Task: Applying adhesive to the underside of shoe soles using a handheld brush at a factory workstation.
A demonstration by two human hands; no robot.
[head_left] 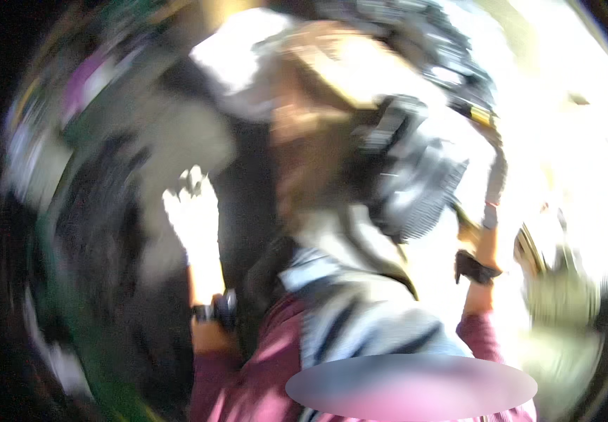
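Out at the left, my left hand (193, 214) wears a white glove and holds nothing I can see; its fingers are spread apart over a dark area. A black band circles that wrist. My right hand (497, 162) reaches forward on the right, smeared by motion, in what looks like a grey glove. It is near a small yellow and black thing (481, 114) and a shiny black bundle (451, 42), but contact cannot be made out. Between my arms lies a dark, ribbed-edged item (416, 183), against a brown cardboard box (300, 133).
A white bag or cloth (244, 60) sits beyond the box to the left. At the right, blurred pale things (564, 281) stand in strong light. A purple and white patch (82, 84) shows at the far left. My jeans (367, 316) fill the lower middle.
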